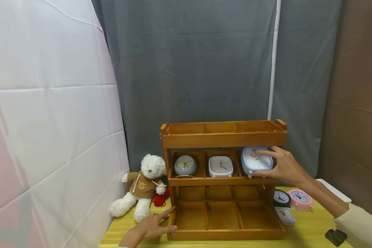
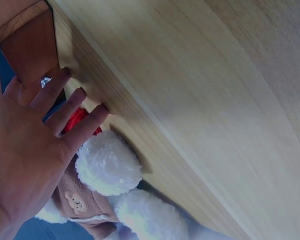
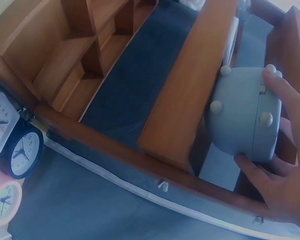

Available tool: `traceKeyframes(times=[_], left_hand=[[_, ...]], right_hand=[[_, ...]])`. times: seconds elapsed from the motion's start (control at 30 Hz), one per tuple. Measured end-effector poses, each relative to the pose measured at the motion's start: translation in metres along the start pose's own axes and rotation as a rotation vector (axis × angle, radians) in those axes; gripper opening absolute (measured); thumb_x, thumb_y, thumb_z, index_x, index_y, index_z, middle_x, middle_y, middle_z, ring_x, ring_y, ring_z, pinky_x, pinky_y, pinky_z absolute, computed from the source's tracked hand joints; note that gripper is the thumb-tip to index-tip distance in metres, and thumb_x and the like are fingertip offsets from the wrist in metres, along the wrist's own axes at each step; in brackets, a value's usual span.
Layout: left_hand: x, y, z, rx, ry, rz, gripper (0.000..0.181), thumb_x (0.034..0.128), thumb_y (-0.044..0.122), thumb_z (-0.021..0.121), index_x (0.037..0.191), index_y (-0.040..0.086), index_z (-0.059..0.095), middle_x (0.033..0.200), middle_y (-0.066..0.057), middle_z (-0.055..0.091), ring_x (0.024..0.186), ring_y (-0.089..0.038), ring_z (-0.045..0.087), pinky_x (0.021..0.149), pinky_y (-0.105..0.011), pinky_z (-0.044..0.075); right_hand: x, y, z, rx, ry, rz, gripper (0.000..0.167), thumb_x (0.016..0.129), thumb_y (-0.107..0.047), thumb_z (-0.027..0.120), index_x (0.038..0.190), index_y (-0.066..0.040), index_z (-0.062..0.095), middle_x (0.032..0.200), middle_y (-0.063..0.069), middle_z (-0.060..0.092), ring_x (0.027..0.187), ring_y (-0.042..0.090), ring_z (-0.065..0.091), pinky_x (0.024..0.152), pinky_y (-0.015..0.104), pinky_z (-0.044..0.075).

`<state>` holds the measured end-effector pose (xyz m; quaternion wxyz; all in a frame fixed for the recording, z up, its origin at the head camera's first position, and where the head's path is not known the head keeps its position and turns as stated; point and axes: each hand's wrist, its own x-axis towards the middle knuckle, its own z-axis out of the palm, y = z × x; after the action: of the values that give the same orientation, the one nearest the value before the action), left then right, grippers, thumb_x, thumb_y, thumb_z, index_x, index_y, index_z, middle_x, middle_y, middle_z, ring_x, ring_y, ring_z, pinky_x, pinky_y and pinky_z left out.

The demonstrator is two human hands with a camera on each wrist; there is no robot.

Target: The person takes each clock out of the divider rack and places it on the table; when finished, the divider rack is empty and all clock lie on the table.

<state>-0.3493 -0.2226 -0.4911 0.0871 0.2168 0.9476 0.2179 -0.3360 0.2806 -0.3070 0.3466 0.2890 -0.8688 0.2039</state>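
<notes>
A: Your right hand (image 1: 286, 166) has a firm hold on the blue clock (image 1: 255, 163), digits on its upper and lower edges. Clock's at the right compartment (image 1: 251, 181) of the wooden shelf (image 1: 224, 140), middle tier, tilted.

B: Reads as the placing step to me. Your round clock (image 1: 185, 166) sits in the left compartment of that tier, your white square clock (image 1: 221, 166) in the middle one. Is yours down yet?

A: Can't tell. Your right wrist view shows the clock's round feet by the tier's edge, but not whether they bear on wood. I'd call it not yet seated.

B: What about your left hand (image 1: 152, 225)?

A: Fingers extended, holding nothing, at the shelf's lower left corner. Could be steadying it; contact isn't clear.

B: Next move, then: you'd want the clock eased back past the front lip, feet down, levelled, then let go. Watch the top tray's underside, gap looks tight. Catch a foot on the lip and it could tip toward you.

A: Agreed. Your black clock (image 1: 281, 198) and pink clock (image 1: 300, 198) stand right of the shelf, well apart from this.
</notes>
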Motion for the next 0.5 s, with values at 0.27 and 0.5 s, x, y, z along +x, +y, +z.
traceKeyframes(times=[0.27, 0.5], left_hand=[[0.002, -0.004, 0.003, 0.013, 0.005, 0.013, 0.077, 0.0978, 0.065, 0.059, 0.162, 0.027, 0.040, 0.129, -0.013, 0.072, 0.114, -0.049, 0.066, 0.093, -0.065, 0.051], [0.002, -0.003, 0.001, 0.011, 0.000, 0.018, 0.077, 0.0984, 0.064, 0.059, 0.162, 0.026, 0.039, 0.129, -0.013, 0.071, 0.115, -0.049, 0.065, 0.093, -0.065, 0.051]], right_hand=[[-0.011, -0.005, -0.013, 0.018, -0.025, -0.014, 0.076, 0.065, -0.034, 0.101, 0.133, -0.017, 0.073, 0.129, 0.023, 0.063, 0.098, 0.040, 0.068, 0.074, 0.052, 0.060], [-0.031, -0.006, -0.024, -0.009, -0.051, -0.017, 0.076, 0.066, -0.041, 0.099, 0.134, -0.019, 0.073, 0.142, 0.022, 0.059, 0.115, 0.050, 0.064, 0.079, 0.058, 0.060]])
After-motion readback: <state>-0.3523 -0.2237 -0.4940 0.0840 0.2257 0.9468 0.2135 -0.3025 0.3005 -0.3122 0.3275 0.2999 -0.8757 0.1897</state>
